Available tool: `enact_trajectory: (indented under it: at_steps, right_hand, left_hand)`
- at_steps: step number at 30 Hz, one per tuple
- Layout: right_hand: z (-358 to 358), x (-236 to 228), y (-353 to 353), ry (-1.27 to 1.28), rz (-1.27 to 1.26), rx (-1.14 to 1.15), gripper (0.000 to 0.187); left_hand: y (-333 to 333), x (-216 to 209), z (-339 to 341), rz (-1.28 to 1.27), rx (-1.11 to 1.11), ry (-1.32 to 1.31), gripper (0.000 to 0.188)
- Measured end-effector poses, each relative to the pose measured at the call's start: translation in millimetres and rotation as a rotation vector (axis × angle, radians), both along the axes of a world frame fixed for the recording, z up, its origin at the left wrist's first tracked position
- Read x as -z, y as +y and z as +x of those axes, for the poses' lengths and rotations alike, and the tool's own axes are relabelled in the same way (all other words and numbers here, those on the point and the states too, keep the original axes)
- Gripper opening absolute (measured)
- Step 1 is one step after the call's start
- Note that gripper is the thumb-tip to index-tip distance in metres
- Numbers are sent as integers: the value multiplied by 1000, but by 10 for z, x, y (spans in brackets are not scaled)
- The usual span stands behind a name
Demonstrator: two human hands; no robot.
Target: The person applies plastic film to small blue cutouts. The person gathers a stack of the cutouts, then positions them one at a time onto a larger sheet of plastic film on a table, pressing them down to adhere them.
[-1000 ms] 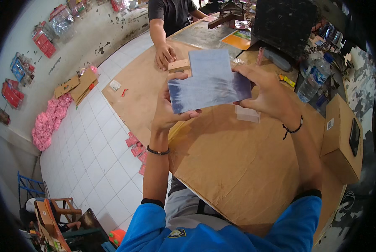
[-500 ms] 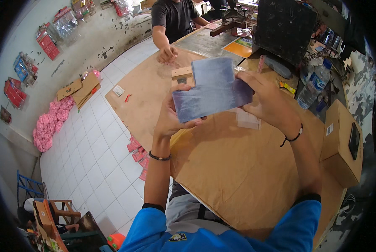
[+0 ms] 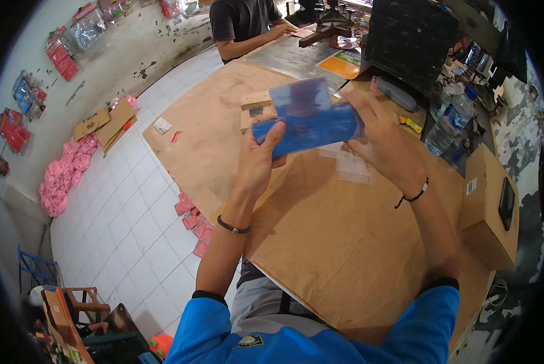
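Observation:
Above the brown-covered table I hold a stack of blue translucent plastic sheets [image 3: 313, 131]. A paler see-through part [image 3: 299, 97] sticks up from its far side. My left hand [image 3: 260, 156] is closed on the left end, thumb on top and fingers beneath. At the right end, my right hand [image 3: 384, 130] grips the edge, its fingers curled over it and partly blurred. A wooden block [image 3: 255, 100] with a dark square piece lies just beyond my left hand. Below the right end, thin clear plastic pieces [image 3: 353, 168] rest on the table.
A co-worker [image 3: 241, 27] sits at the far side. A cardboard box [image 3: 475, 209] carrying a phone [image 3: 507, 203] stands at the right, near a water bottle [image 3: 449, 126]. Pink packets [image 3: 194, 221] lie on the floor left of the table. A black case [image 3: 408, 48] stands far right.
The blue sheets have tilted and look deeper blue. My left thumb has come onto their top face. The co-worker's hand has moved from the brown table to the far bench.

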State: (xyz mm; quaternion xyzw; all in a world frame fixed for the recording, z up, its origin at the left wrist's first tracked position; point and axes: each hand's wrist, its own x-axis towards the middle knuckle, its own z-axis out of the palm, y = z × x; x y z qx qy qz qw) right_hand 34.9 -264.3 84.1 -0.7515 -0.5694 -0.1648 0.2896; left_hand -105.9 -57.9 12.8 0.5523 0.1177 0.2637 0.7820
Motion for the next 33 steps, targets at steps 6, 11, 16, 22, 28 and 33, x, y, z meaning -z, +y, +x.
enact_trajectory:
  at_steps: [6, 11, 16, 22, 28, 33]
  right_hand:
    - [167, 107, 11, 724, 87, -339, 58]
    - [42, -25, 17, 867, -201, -101, 61]
    - [70, 167, 56, 816, -60, -166, 64]
    - [42, 226, 91, 708, -71, -119, 83]
    - [142, 321, 86, 499, -68, -94, 86]
    - [347, 340, 49, 545, -79, -166, 67]
  left_hand:
    - [-46, -51, -10, 62, -131, -5, 36]
    - [-109, -48, 12, 47, -127, -37, 32]
    - [-160, -80, 26, 19, -101, -89, 33]
    - [-218, -121, 33, 87, -199, -22, 37]
    - [-244, -27, 74, 240, -299, -56, 41]
    - [-116, 20, 67, 412, -362, -80, 43]
